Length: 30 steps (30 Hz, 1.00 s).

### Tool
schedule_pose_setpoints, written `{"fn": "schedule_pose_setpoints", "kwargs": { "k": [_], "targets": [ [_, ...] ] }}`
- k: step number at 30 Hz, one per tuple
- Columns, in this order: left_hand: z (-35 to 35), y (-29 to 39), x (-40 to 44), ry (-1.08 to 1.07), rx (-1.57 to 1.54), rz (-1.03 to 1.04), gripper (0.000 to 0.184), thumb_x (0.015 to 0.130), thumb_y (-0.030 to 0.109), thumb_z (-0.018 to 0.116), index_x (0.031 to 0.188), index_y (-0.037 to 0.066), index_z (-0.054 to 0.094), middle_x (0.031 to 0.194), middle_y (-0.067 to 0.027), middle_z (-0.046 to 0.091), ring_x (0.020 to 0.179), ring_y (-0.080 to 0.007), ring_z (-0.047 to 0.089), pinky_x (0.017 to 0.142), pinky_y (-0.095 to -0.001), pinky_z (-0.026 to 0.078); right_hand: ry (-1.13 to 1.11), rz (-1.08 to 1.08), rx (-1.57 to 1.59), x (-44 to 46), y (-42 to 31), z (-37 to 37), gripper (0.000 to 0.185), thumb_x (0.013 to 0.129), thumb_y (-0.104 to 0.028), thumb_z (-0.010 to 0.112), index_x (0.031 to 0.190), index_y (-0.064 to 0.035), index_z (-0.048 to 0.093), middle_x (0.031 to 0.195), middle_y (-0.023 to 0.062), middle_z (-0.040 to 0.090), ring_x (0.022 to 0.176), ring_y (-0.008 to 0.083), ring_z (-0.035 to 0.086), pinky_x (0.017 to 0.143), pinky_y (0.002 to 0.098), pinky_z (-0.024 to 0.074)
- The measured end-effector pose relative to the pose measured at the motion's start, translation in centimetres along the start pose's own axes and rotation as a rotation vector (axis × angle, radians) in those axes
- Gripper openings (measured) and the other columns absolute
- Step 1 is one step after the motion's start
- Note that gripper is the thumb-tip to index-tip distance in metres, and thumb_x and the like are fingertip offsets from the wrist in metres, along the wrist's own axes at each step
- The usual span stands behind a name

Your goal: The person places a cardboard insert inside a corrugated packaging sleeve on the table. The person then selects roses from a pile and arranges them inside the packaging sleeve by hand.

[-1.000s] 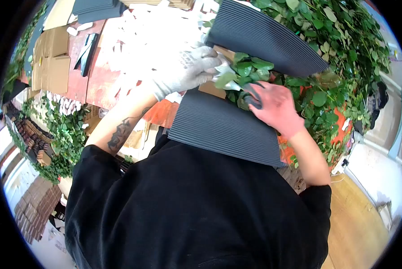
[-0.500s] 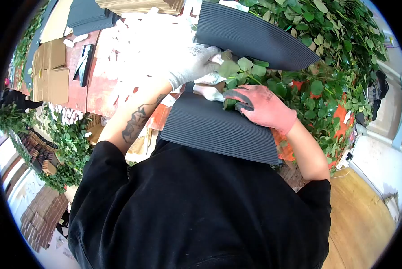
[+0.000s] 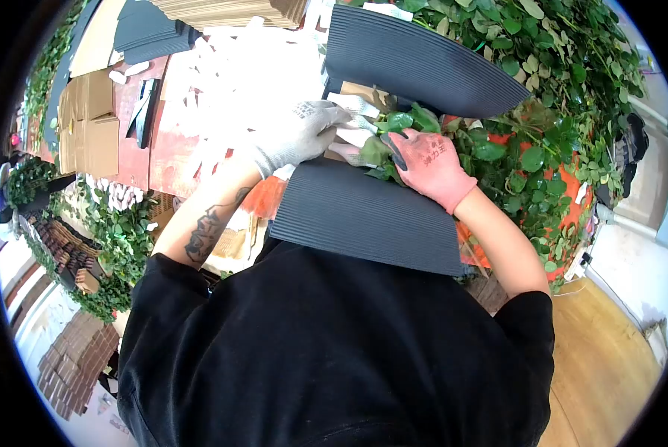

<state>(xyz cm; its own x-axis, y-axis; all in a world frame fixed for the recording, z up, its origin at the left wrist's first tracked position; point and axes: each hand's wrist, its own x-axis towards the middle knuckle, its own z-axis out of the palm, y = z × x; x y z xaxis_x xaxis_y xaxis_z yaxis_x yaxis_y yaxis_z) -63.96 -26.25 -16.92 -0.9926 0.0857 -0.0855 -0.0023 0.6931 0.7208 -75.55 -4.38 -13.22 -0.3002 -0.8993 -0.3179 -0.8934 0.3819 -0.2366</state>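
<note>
- As the white-gloved left hand [image 3: 303, 135], fingers together, meets white mesh-sleeved buds [image 3: 354, 103] at upper center, light pressure seems best.
- Pink-gloved right hand [image 3: 429, 165] covers green leaves [image 3: 400, 121], pinch unclear.

Bright light burns out the white pile [image 3: 233, 82] on the red surface [image 3: 134, 160], the black shirt [image 3: 334, 350] loses detail, and fisheye distortion curves the margins toward black corners.

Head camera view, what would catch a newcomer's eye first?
Probably the pink-gloved right hand at leafy stems and the grey-gloved left hand beside white netted wraps, upper centre. Dark ridged panels show above and below them in the picture. Dense foliage crowds the upper right.
</note>
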Motion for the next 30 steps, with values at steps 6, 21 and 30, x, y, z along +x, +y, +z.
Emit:
{"fn": "schedule_pose_setpoints", "kwargs": {
  "k": [6,21,30],
  "targets": [
    [1.1,-1.0,1.9,0.115,0.014,-0.016,0.03,0.081,0.002,0.05,0.109,0.004,0.062,0.103,-0.0126,0.063,0.094,-0.0262,0.062,0.083,-0.0338,0.048,0.175,-0.103,-0.121,0.9,0.7,0.5,0.044,0.079,-0.031,0.059,0.118,-0.011,0.055,0.112,0.0112,0.059,0.087,0.027,0.062,0.075,0.0368,0.0492],
    [1.7,-0.1,1.1,0.037,0.126,0.083,0.03,0.079,0.027,0.066,0.105,0.013,0.063,0.091,-0.0086,0.06,0.082,-0.026,0.062,0.071,-0.0361,0.05,-0.069,-0.056,-0.095,1.9,-2.1,-2.4,0.049,0.077,-0.025,0.06,0.123,-0.0111,0.052,0.117,0.0101,0.056,0.092,0.0265,0.061,0.078,0.0365,0.0487],
    [1.3,-0.2,2.0,0.023,0.163,0.102,0.025,0.082,0.032,0.061,0.098,0.014,0.064,0.09,-0.0074,0.062,0.084,-0.0248,0.062,0.074,-0.0363,0.048,-0.293,-0.219,-0.164,1.8,0.6,0.4,0.014,0.076,-0.015,0.053,0.083,-0.0065,0.062,0.082,0.0125,0.064,0.079,0.0315,0.062,0.07,0.0418,0.0495]
  ]
}}
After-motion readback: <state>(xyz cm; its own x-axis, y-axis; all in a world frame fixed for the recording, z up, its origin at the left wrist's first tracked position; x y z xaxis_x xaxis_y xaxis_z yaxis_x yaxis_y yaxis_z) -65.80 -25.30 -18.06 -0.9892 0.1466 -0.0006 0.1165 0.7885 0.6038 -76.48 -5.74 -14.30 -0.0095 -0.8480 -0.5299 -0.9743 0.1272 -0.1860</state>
